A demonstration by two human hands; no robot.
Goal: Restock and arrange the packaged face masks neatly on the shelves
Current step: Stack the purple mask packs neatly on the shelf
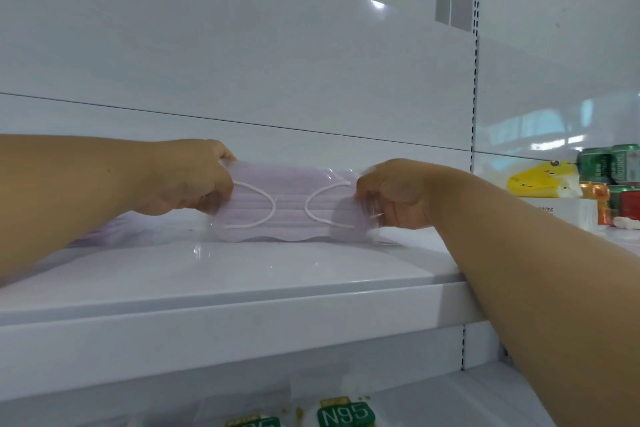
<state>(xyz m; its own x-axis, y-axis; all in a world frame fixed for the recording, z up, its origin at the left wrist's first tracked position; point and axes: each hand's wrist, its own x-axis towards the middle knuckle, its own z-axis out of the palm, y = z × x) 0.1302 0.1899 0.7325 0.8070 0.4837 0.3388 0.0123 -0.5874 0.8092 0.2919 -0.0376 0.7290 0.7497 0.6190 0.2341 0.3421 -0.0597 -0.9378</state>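
A clear-wrapped pack of lilac face masks with white ear loops stands on its long edge on the white shelf. My left hand grips its left end, fingers curled round the wrapper. My right hand grips its right end the same way. Another lilac pack lies flat behind my left forearm, mostly hidden.
On the lower shelf lie white packs with green N95 labels. At the right, on the neighbouring shelf section, stand green boxes, a yellow tissue pack and red and orange packages. A slotted upright divides the sections.
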